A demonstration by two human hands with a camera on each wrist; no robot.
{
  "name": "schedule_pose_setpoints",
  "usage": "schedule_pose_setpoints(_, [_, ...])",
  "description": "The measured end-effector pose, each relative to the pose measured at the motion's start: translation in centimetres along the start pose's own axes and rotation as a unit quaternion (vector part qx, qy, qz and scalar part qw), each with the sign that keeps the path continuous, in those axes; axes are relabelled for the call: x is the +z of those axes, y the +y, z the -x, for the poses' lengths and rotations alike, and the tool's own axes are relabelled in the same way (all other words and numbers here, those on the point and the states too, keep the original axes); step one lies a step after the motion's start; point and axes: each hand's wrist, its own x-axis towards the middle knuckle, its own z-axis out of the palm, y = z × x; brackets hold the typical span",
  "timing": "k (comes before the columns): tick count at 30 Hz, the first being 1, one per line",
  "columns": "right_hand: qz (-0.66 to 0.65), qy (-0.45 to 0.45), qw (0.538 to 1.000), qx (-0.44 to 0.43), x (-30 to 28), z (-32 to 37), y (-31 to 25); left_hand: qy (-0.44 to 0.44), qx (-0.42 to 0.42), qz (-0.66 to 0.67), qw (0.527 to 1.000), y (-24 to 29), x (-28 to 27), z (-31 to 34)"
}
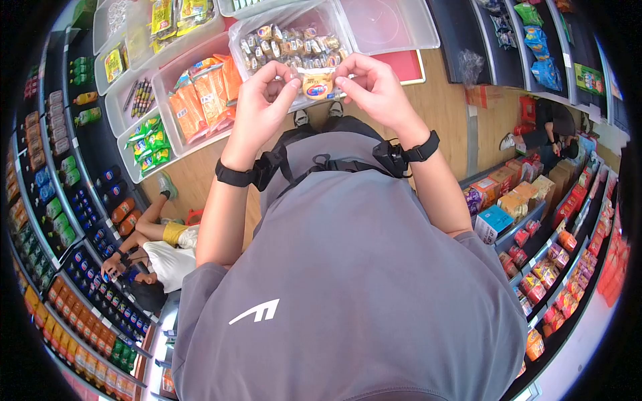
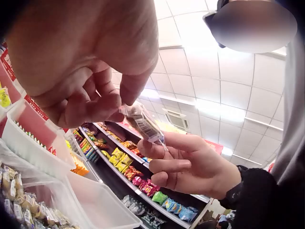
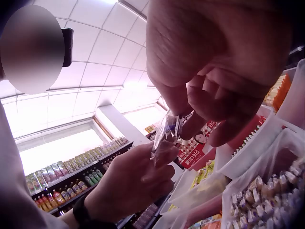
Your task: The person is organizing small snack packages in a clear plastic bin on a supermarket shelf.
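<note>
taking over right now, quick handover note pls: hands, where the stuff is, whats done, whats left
Left hand: pinches one end of the small wrapped snack packet.
Right hand: pinches the other end.
Things: the packet is held in the air between both hands, over the clear bin of similar wrapped snacks. The bin beside it holds orange packs.
Done: one packet is in hand.
Left: the packet is not yet set down. It probably belongs with the similar snacks in the clear bin, but that is a guess.
</note>
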Motion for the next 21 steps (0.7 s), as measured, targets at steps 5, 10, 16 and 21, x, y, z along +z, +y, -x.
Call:
schedule_pose_setpoints(5, [-0.009,-0.007,0.999,0.042,0.5,-1.1,-0.8,0.019,-0.011,0.065,0.998,-1.2,-0.1,-0.2])
schedule_pose_setpoints(10, [0.043,-0.078,0.994,0.063,0.2,-1.9,1.4,0.008,-0.076,0.042,0.996,-2.2,-0.5,0.3])
schedule_pose_setpoints(16, [0.099,-0.161,0.971,0.144,0.9,-2.5,3.5,-0.082,-0.162,-0.047,0.982,-6.2,-1.8,1.1])
schedule_pose_setpoints(21, [0.071,-0.146,0.971,0.176,1.6,-3.4,6.3,-0.073,-0.134,-0.090,0.984,-9.2,-1.8,1.6])
